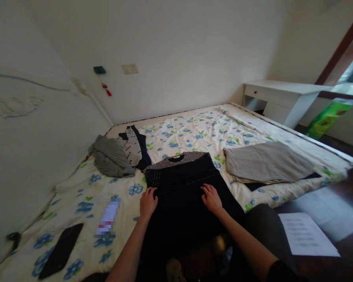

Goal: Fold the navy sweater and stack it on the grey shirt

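A dark navy garment [181,184] lies spread on the flowered bedsheet [200,131], its neckline pointing away from me. My left hand [148,203] rests flat on the garment's left edge, fingers slightly apart. My right hand [211,197] presses flat on the garment's middle right, fingers spread. Neither hand grips the cloth.
A folded beige garment [266,161] lies to the right on the bed. A grey crumpled garment [111,157] and a grey-and-navy piece [135,147] lie at the back left. A black phone [61,250] sits near left. A white desk [282,98] and a paper sheet [307,235] are at right.
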`<state>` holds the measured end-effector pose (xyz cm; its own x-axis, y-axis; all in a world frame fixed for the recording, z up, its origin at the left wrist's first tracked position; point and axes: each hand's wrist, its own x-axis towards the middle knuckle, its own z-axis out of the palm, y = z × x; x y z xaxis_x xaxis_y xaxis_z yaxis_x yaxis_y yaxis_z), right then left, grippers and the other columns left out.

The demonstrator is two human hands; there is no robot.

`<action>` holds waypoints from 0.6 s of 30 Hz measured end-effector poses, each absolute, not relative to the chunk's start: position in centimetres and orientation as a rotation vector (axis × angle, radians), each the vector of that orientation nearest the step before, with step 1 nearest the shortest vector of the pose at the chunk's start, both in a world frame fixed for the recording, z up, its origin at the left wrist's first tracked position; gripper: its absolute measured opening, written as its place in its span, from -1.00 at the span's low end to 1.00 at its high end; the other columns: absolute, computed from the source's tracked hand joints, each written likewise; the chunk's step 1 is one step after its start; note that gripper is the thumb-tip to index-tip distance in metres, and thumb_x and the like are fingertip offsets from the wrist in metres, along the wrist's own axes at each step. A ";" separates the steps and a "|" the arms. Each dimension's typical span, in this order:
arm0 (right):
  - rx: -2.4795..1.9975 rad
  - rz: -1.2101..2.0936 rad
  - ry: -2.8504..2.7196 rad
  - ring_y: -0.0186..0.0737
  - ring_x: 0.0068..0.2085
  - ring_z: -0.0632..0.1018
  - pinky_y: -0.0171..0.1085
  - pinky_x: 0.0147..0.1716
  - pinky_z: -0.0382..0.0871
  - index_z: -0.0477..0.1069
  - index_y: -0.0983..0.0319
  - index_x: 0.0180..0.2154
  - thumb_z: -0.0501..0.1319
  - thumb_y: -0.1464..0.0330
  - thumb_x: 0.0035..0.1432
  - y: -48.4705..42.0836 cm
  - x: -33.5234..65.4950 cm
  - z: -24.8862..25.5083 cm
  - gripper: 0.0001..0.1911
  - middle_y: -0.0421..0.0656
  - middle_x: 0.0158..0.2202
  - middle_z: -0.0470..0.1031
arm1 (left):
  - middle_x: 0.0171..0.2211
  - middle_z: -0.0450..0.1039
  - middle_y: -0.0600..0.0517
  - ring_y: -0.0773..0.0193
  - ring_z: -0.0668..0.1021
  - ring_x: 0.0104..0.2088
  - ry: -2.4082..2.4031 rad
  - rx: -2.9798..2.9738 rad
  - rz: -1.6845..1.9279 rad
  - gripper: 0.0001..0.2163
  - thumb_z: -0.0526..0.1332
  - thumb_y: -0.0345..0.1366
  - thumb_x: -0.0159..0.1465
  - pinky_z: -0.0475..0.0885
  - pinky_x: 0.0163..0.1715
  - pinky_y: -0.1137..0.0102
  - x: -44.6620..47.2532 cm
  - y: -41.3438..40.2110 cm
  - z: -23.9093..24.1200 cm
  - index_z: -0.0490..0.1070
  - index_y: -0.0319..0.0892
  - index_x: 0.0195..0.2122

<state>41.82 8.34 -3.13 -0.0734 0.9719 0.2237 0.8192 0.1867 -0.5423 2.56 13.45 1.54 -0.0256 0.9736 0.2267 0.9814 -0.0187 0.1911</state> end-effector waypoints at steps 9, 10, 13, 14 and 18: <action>-1.675 0.371 -1.932 0.11 0.40 0.43 0.10 0.42 0.33 0.57 0.11 0.30 0.17 0.46 0.37 8.5 41.9 -3.4 -0.46 -0.03 0.41 0.49 | -0.01 0.54 -0.09 0.04 0.61 -0.02 -2.285 -2.079 -0.525 -0.79 0.17 -0.37 0.44 0.48 -0.04 0.28 0.6 14.9 1.4 0.55 -0.06 0.00; -1.677 0.372 -1.932 0.11 0.40 0.43 0.10 0.41 0.34 0.57 0.10 0.30 0.18 0.46 0.36 8.6 41.9 -3.3 -0.46 -0.04 0.41 0.49 | -0.03 0.53 -0.08 0.05 0.61 -0.05 -2.293 -2.074 -0.535 -0.81 0.18 -0.38 0.43 0.48 -0.06 0.29 0.5 15.0 1.3 0.55 -0.06 -0.03; -1.698 0.378 -1.932 0.11 0.40 0.42 0.09 0.42 0.33 0.57 0.12 0.30 0.18 0.46 0.36 8.5 41.9 -2.9 -0.46 -0.03 0.42 0.48 | -0.06 0.51 -0.07 0.05 0.60 -0.08 -2.328 -2.010 -0.587 -0.84 0.18 -0.41 0.42 0.45 -0.09 0.28 -0.1 15.0 0.6 0.51 -0.08 -0.08; -1.703 0.378 -1.933 0.11 0.41 0.42 0.08 0.43 0.32 0.57 0.14 0.30 0.17 0.46 0.36 8.5 41.9 -2.9 -0.47 -0.03 0.42 0.47 | -0.07 0.51 -0.08 0.05 0.59 -0.10 -2.351 -1.972 -0.604 -0.85 0.17 -0.41 0.42 0.45 -0.10 0.28 -0.3 14.8 0.3 0.50 -0.09 -0.08; -1.685 0.386 -1.919 0.09 0.39 0.45 0.04 0.42 0.32 0.58 0.13 0.28 0.17 0.46 0.37 8.5 41.9 -3.1 -0.48 -0.05 0.40 0.50 | -0.09 0.49 -0.10 0.02 0.57 -0.11 -2.386 -1.872 -0.678 -0.88 0.15 -0.38 0.43 0.45 -0.09 0.25 -0.5 14.4 -0.9 0.46 -0.10 -0.10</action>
